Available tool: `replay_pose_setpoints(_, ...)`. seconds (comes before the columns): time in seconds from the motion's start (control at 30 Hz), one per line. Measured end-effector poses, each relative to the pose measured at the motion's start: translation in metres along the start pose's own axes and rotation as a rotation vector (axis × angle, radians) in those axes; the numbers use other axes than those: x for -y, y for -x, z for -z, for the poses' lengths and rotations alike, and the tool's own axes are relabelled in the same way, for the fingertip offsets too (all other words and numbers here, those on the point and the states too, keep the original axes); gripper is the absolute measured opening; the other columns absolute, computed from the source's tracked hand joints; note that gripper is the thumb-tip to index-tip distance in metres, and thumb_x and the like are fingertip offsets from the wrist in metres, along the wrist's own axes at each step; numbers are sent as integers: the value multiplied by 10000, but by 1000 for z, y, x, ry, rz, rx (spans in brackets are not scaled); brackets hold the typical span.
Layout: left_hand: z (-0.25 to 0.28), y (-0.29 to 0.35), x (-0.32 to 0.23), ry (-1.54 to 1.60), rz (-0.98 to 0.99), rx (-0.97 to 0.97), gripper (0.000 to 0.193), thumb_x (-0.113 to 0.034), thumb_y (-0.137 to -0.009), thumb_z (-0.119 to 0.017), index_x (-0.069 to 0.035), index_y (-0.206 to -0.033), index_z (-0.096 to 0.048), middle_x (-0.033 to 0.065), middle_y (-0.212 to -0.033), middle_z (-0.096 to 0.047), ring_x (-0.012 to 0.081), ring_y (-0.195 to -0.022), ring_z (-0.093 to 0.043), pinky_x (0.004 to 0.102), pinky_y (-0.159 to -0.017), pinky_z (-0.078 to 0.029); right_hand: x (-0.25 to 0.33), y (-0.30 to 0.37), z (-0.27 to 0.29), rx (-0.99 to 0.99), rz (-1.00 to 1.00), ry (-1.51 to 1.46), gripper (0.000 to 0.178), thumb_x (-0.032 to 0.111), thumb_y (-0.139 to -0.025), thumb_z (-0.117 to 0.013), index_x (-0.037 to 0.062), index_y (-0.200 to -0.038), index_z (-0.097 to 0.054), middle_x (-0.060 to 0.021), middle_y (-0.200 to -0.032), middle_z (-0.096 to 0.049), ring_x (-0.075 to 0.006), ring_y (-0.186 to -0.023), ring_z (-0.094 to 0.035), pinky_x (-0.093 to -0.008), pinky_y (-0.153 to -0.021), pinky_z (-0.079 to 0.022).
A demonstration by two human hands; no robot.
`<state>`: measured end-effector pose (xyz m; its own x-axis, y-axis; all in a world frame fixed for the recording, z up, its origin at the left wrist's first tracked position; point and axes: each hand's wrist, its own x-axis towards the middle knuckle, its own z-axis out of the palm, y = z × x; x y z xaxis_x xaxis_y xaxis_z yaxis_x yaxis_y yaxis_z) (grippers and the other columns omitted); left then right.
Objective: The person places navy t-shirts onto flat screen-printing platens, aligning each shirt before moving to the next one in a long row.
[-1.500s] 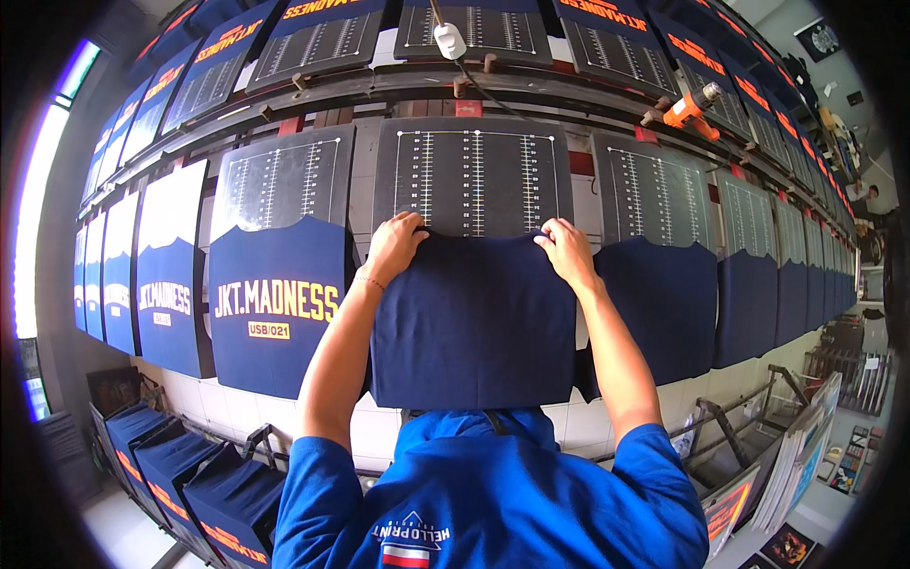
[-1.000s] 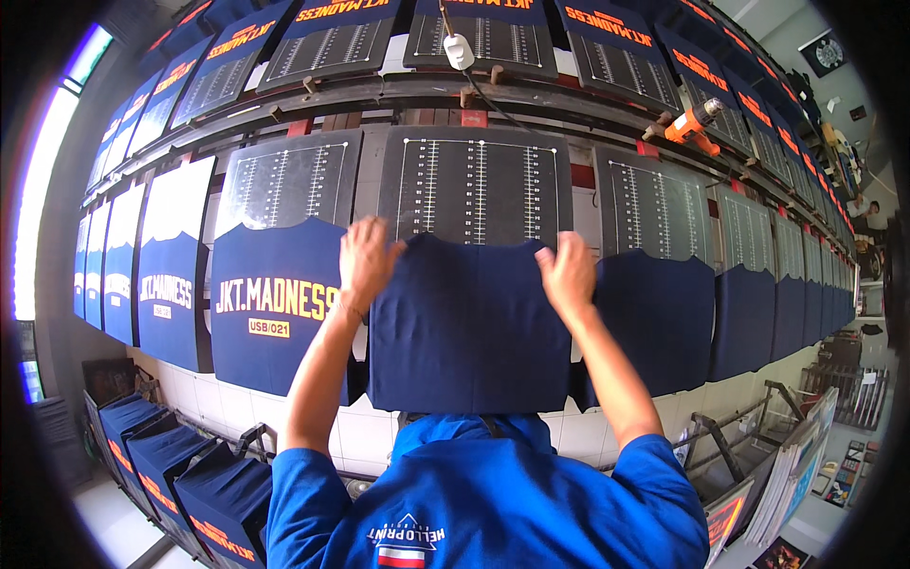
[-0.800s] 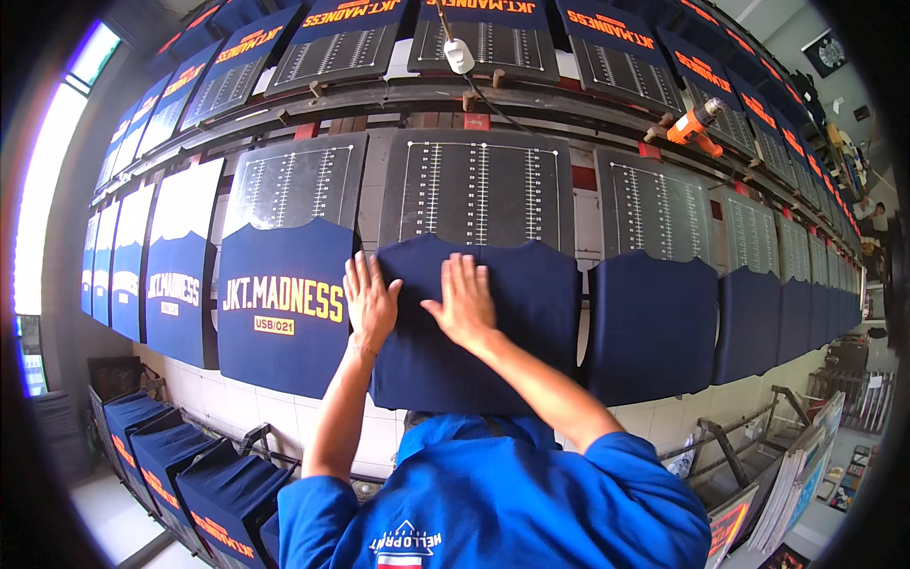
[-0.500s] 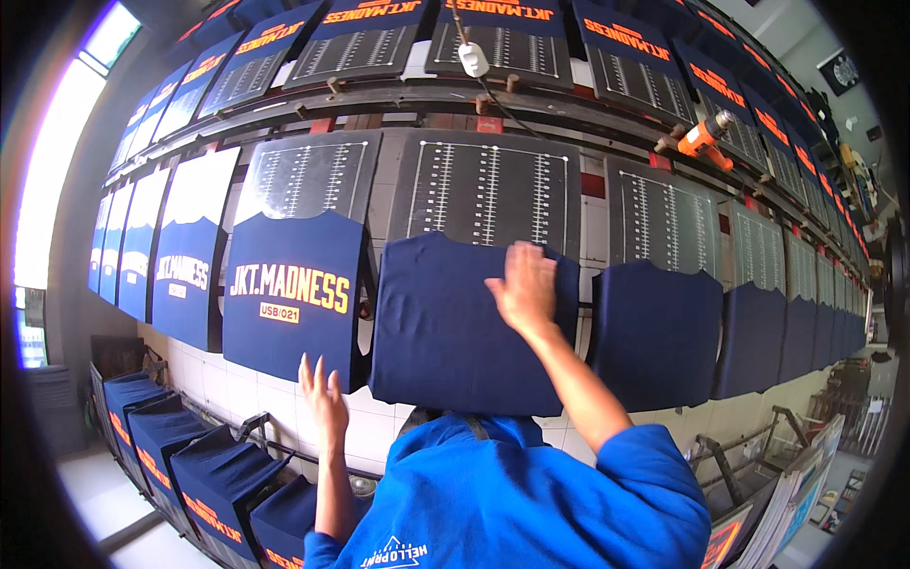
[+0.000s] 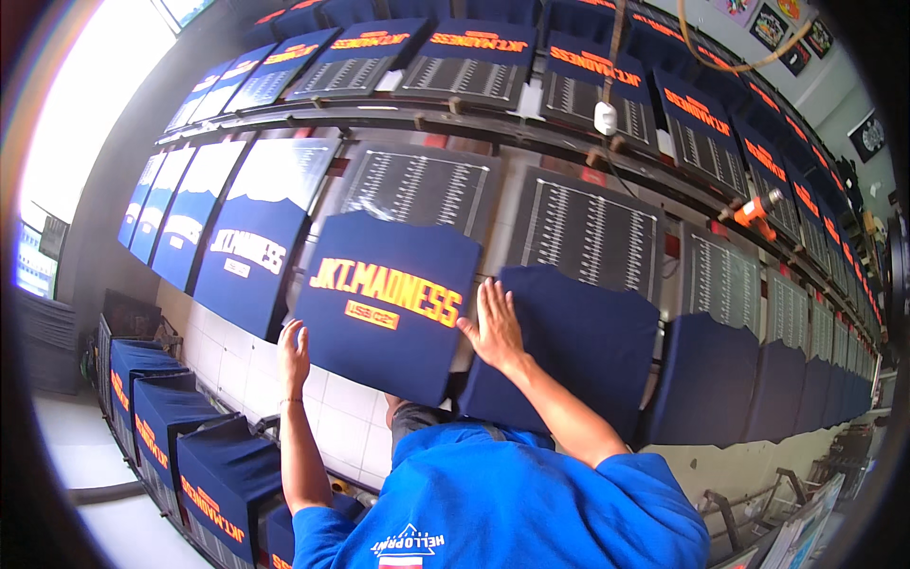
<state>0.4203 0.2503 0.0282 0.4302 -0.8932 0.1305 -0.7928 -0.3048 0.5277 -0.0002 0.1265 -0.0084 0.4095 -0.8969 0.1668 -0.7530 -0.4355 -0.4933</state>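
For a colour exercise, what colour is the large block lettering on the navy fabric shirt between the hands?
Yellow-orange lettering, best seen in the head view.

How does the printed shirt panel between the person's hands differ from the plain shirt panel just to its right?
The printed shirt panel bears yellow-orange lettering; the plain shirt panel shows no print. The right hand overlaps the plain shirt panel's left edge, and the forearm crosses its front, while the printed shirt panel shows almost whole. Both are dark blue and lie on dark boards with white scale marks.
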Motion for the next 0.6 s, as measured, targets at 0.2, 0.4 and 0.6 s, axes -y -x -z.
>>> replay_pose_setpoints(0.2, -2, -109, 114, 334, -106, 307, 406, -260, -1022, -515, -7, -1338, -542, 154, -1257, -626, 247, -1163, -587, 351, -1002, -449, 173, -30, -50, 102, -136, -583, 504, 352, -961, -618, -27, -1285, -544, -202, -1234, -631, -324, -1091, -645, -412, -912, -517)
replay_pose_setpoints(0.4, -19, -53, 190, 1065, 794, 1090, 768, -617, -1016, -304, 50, -1305, -550, 145, -1314, -609, 228, -1257, -513, 353, -1083, -377, 315, -36, -103, 756, -290, -824, 287, 290, -949, -631, 18, -1011, -700, -92, -831, -717, -167, -747, -676, -337, -709, -542)
replay_pose_setpoints(0.6, 90, -11, 216, 989, 472, 888, 603, -499, -1056, -314, -3, -1073, -656, 65, -1030, -662, 157, -981, -587, 326, -895, -456, 388, -28, -164, 892, -142, -735, 463, 451, -944, -600, 29, -1114, -683, -102, -977, -703, -180, -832, -659, -330, -806, -518)
